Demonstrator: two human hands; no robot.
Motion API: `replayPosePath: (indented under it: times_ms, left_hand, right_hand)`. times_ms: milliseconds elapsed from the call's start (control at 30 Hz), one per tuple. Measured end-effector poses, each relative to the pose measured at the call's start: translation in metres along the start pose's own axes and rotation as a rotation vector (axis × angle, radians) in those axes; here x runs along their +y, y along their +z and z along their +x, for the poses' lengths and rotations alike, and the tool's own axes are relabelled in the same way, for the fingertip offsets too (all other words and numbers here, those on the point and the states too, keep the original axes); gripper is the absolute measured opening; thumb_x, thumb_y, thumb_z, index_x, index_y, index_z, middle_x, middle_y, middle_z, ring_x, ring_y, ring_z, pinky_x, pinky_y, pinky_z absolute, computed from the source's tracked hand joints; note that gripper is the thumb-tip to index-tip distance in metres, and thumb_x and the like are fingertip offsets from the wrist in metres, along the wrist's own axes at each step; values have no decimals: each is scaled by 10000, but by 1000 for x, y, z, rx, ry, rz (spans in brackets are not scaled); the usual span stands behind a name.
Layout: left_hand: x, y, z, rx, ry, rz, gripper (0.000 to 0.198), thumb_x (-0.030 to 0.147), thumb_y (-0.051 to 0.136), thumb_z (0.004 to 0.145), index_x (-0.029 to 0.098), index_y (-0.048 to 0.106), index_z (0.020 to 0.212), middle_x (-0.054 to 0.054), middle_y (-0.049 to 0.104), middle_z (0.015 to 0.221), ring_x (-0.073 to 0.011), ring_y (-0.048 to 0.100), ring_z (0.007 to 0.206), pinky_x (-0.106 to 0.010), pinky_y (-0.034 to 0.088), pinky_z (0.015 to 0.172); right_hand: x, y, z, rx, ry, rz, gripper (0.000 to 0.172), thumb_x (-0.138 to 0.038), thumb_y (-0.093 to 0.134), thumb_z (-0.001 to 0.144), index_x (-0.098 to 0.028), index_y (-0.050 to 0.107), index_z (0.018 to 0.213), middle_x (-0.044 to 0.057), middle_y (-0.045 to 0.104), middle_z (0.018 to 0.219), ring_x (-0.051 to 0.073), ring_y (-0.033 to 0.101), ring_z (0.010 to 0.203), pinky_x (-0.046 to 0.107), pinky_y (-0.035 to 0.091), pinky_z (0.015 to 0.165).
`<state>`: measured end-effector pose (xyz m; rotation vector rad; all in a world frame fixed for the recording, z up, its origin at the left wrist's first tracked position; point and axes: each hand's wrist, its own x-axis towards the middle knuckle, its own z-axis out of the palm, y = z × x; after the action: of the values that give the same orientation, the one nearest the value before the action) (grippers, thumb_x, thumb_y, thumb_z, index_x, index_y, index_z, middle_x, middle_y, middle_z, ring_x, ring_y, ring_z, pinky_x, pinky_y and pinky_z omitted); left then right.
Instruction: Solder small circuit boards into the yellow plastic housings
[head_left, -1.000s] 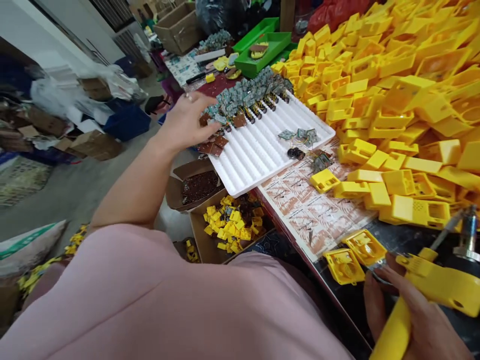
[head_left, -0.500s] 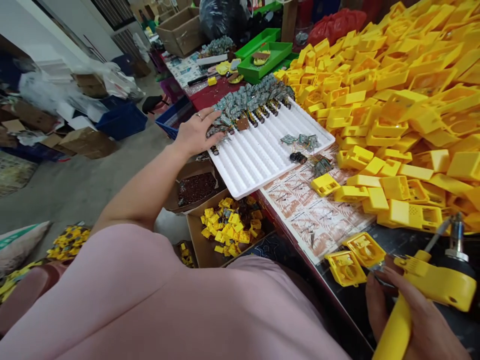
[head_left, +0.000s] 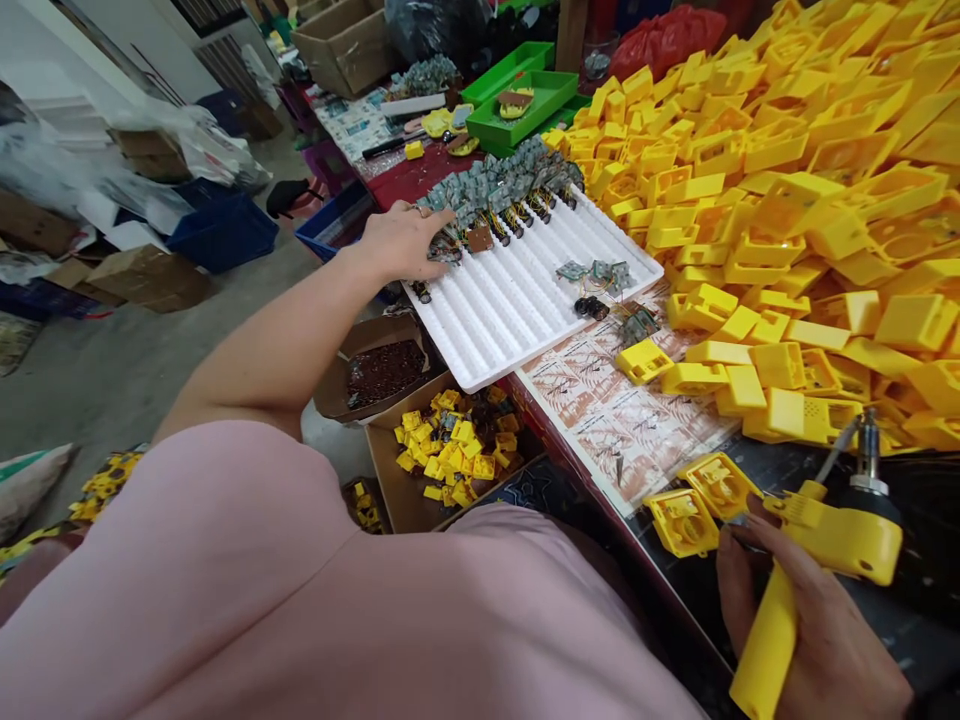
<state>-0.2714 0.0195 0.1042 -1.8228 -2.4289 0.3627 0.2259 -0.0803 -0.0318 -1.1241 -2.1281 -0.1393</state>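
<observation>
- Head view, from a person bent over a crowded work table: the left hand reached across a white ribbed plastic tray.
- Left hand state: fingers extended and slightly spread, resting on or just over the near end of a row of small green circuit boards. No pinch could be made out.
- Board location: the boards stood in a close row across the tray's far end, with fine wire leads hanging into the ribs. A small loose group lay mid-tray.
- Board handling: judged light and fragile. Take hold by the board edges and keep the leads free of strain.
- Right hand state: the right hand was closed around the handle of a yellow handheld tool, which had a metal stem at its top.
- Tool handling: judged light and stiff. Grip at the handle, clear of the metal stem.
- Nearby parts: two open yellow plastic casings lay just beside the right hand. A large heap of yellow casings covered the far side of the table.
- Casing handling: judged light, rigid and thin-walled. Take hold by the outer walls.
</observation>
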Motion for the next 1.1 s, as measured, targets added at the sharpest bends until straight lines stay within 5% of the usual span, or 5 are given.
replayPosePath:
  times_ms: [233,567,833,967,1100]
  left_hand:
    - [24,-4,-21,68,-38,27,570,339,545,940,209,603,1492,-186,583,1464,-471,433,1464,-591,563,1045]
    - [13,2,-24,-55,16,-56,707,361,665,956,230,440,1613,-123,437,1668,-424,388,1516,-681,415,1212]
    - [5,10,-12,225,-72,-299,473,273,648,869,202,735,1329,-16,733,1308,-225,620,1183,-383,465,1179]
    - [-7,13,-2,341,-197,-643,514,220,792,708,145,786,1216,55,715,895,-98,455,772,-256,516,1001]
    - [-10,34,-4,540,-201,-746,426,212,787,721,166,774,1144,23,751,1065,-160,608,957,-323,525,1064]
  right_hand:
    - [6,8,5,112,-126,-79,499,-324,700,999,-190,619,1473,65,827,981,200,759,638,288,577,587]
    - [3,10,7,84,-89,-64,406,-245,739,959,-185,668,1354,12,798,869,137,711,589,214,555,622]
    - [-3,6,7,37,-68,-61,217,-177,739,949,-182,691,1161,9,802,894,118,728,655,197,561,702]
    - [-3,7,5,24,-52,-39,242,-151,751,937,-169,679,1167,28,804,931,129,739,699,206,563,726]
    - [-3,10,5,22,-58,-41,255,-137,753,932,-160,674,1173,37,804,947,129,739,707,206,561,739]
